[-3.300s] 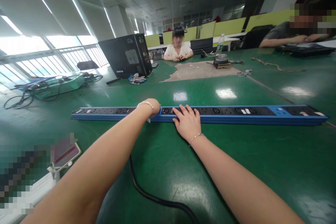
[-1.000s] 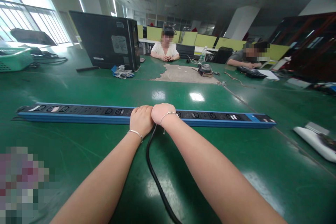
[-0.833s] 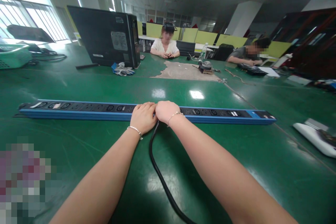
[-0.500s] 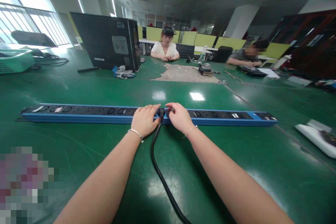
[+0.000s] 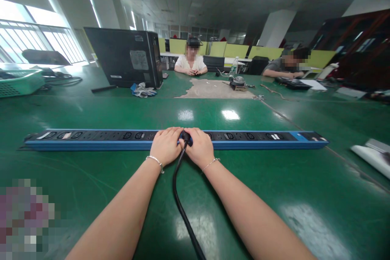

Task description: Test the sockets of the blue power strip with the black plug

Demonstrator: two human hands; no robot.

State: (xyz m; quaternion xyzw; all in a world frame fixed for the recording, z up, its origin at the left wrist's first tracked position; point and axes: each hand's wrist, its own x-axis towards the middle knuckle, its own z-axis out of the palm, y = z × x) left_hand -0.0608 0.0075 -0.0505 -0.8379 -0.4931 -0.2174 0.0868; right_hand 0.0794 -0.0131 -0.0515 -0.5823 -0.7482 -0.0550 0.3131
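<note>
A long blue and black power strip [image 5: 103, 145] lies crosswise on the green table, its sockets facing up. From its middle a thick black power cable [image 5: 177, 193] rises and curves down toward the bottom of the view. My left hand [image 5: 167, 146] is closed over the strip just left of the cable's base, fingertips bent over the far edge. On the other side my right hand [image 5: 199, 147] closes round the cable's base, thumb and fingers against it. The two hands meet there and hide part of the strip and the cable fitting.
Behind the strip stand a black computer case [image 5: 128, 59] and a pair of gloves [image 5: 143, 90]. A green basket [image 5: 21, 83] is at the left, a white object [image 5: 370, 156] at the right. Two people [image 5: 191, 63] sit across the table, near a bottle [image 5: 234, 66].
My right hand has moved left, from beside the cable's base onto it, up against my left hand. My left hand stays on the strip. The camera view has tilted slightly up.
</note>
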